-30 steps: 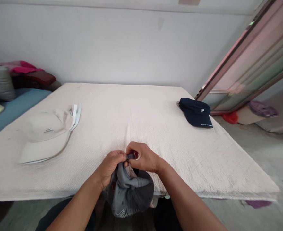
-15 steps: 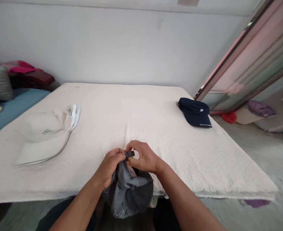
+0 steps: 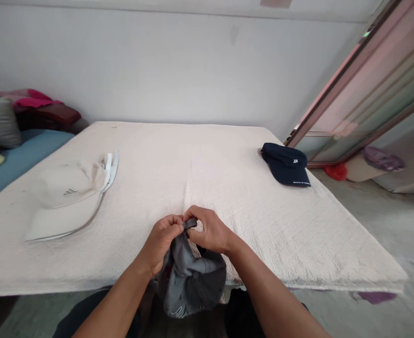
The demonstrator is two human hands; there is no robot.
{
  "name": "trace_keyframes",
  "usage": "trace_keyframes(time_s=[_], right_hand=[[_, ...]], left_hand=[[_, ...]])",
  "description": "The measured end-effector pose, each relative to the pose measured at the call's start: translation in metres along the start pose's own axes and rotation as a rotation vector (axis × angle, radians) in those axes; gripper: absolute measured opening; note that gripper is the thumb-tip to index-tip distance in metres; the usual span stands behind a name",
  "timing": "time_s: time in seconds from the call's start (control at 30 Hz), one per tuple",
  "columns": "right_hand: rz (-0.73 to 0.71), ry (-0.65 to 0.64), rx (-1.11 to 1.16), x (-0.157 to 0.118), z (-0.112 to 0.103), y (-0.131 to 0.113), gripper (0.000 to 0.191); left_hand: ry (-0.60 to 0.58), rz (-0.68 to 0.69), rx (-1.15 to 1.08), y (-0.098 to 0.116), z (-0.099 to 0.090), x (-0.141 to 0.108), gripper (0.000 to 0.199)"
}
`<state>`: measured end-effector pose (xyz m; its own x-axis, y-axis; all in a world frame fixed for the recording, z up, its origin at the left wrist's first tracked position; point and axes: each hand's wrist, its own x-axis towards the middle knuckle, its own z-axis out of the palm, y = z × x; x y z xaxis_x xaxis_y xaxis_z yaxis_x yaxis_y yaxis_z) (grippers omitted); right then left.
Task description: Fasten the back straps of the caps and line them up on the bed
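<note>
A broad, flat surface covered with a cream, finely textured cloth [image 3: 228,159] carries a pale beige fabric baseball cap with a curved brim [image 3: 66,197] on its left side and a navy-blue fabric cap with small white lettering [image 3: 286,164] near its right edge.

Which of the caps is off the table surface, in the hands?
The grey cap, held up at its strap by the left hand and right hand; the white and navy ones rest untouched.
</note>
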<state>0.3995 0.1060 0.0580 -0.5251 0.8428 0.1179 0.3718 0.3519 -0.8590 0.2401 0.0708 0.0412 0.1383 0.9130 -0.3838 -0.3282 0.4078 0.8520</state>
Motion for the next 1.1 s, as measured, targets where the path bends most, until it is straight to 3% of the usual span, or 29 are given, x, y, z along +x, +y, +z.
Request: trace_keyframes(time_s=[0.17, 0.33, 0.6, 0.67, 0.8, 0.93, 1.1], right_hand=[[0.048, -0.011, 0.048, -0.001, -0.002, 0.002, 0.016], [0.089, -0.037, 0.054, 0.000, -0.008, 0.004, 0.015], [0.079, -0.019, 0.221, -0.002, -0.012, 0.009, 0.017], [0.080, -0.039, 0.300, -0.002, -0.012, 0.012, 0.016], [0.105, -0.133, 0.490, -0.003, -0.013, 0.017, 0.018], [0.158, -0.272, 0.698, -0.005, -0.019, 0.017, 0.029], [0.144, -0.114, 0.983, -0.007, -0.024, 0.011, 0.027]], left_hand=[[-0.002, 0.073, 0.071, 0.008, -0.002, -0.001, 0.012], [-0.027, 0.041, 0.085, 0.014, -0.013, -0.002, 0.008], [-0.052, 0.058, -0.131, 0.015, -0.016, -0.001, 0.006], [-0.065, 0.004, -0.136, 0.011, -0.013, -0.002, 0.010], [-0.222, -0.143, -0.124, 0.004, -0.007, -0.002, 0.018], [-0.182, -0.128, -0.224, 0.006, -0.006, -0.003, 0.013], [-0.281, -0.087, -0.243, 0.015, -0.004, -0.006, 0.016]])
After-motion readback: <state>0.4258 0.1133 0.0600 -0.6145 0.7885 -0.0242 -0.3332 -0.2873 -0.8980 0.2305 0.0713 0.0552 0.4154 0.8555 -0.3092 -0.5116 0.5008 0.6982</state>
